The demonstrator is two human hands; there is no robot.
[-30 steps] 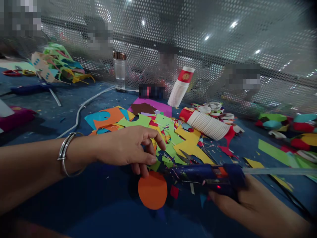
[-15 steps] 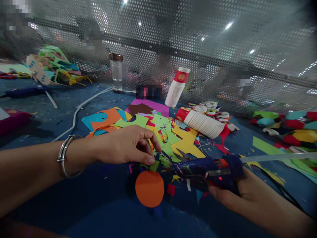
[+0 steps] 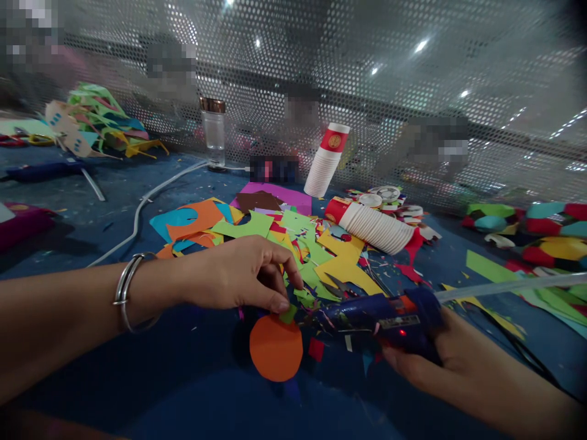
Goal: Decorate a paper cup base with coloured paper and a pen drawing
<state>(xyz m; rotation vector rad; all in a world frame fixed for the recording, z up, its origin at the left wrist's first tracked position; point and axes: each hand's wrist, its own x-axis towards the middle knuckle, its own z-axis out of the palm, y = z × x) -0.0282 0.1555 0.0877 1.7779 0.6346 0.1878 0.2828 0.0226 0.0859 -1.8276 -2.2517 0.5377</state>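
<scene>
An orange paper circle (image 3: 276,348) lies on the blue tabletop before me, with a small green paper piece (image 3: 288,315) at its upper edge. My left hand (image 3: 247,272) reaches in from the left, fingers bent and a gap between thumb and index fingertip. Its thumb tip is right by the green piece; whether it touches I cannot tell. My right hand (image 3: 458,366) grips a dark blue glue gun (image 3: 371,315) with a red light lit. The gun's nozzle points left, close to the green piece. A translucent glue stick (image 3: 509,288) sticks out of its back.
Paper scraps (image 3: 342,269) in many colours and scissors (image 3: 340,286) lie behind the hands. Beyond are two stacks of paper cups, one upright (image 3: 323,168), one lying (image 3: 378,227), and a bottle (image 3: 213,131). A white cable (image 3: 137,220) crosses the left. Perforated metal panel (image 3: 257,67) behind.
My left hand has shifted slightly right and down, its thumb closer to the green piece. The glue gun has moved a little left, its nozzle nearer the orange circle's top edge.
</scene>
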